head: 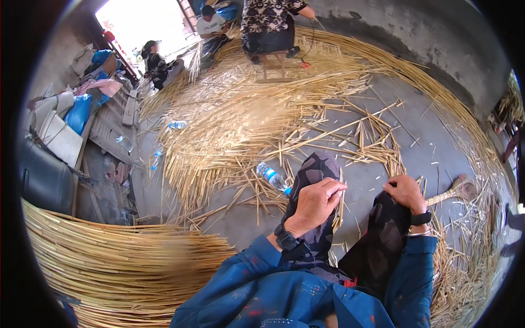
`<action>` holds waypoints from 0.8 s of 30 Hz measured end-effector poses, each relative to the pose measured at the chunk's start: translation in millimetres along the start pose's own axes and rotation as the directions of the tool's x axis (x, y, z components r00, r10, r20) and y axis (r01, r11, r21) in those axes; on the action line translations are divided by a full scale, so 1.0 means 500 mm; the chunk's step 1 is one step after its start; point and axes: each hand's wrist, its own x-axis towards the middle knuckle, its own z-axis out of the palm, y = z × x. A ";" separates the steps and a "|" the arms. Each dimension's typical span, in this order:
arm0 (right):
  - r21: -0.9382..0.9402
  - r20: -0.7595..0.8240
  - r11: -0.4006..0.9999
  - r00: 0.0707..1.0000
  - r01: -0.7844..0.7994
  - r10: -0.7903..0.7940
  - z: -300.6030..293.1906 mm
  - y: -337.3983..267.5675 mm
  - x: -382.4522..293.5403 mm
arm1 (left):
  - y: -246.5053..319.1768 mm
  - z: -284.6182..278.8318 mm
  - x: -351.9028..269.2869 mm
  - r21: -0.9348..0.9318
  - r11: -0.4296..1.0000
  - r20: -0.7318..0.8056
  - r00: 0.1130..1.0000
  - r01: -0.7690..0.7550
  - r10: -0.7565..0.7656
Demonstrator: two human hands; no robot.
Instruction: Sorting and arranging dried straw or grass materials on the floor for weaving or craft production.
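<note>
My left hand (318, 203) rests on my left knee with its fingers curled, and whether it holds anything cannot be made out. My right hand (405, 192) lies on my right knee, its fingers bent down over the dark patterned trousers. Just left of my left knee, a clear plastic water bottle (272, 177) with a blue cap lies on cut straw-coloured stalks. A partly woven mat of flattened reeds (221, 135) spreads over the floor ahead. To the right of my right hand lies a short straw broom (449, 194).
A large bundle of long reeds (123, 262) lies at lower left. Loose stalks (369, 135) litter the grey floor. Several people sit at the far end, one on a wooden stool (274, 67). Red-handled scissors (304, 64) lie near that stool. A wooden rack (110, 127) stands left.
</note>
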 end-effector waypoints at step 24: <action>0.065 -0.072 0.995 0.994 -0.077 0.082 -0.007 -0.025 -0.032 | 0.009 -0.007 0.004 -0.026 0.999 0.044 0.998 0.044 -0.043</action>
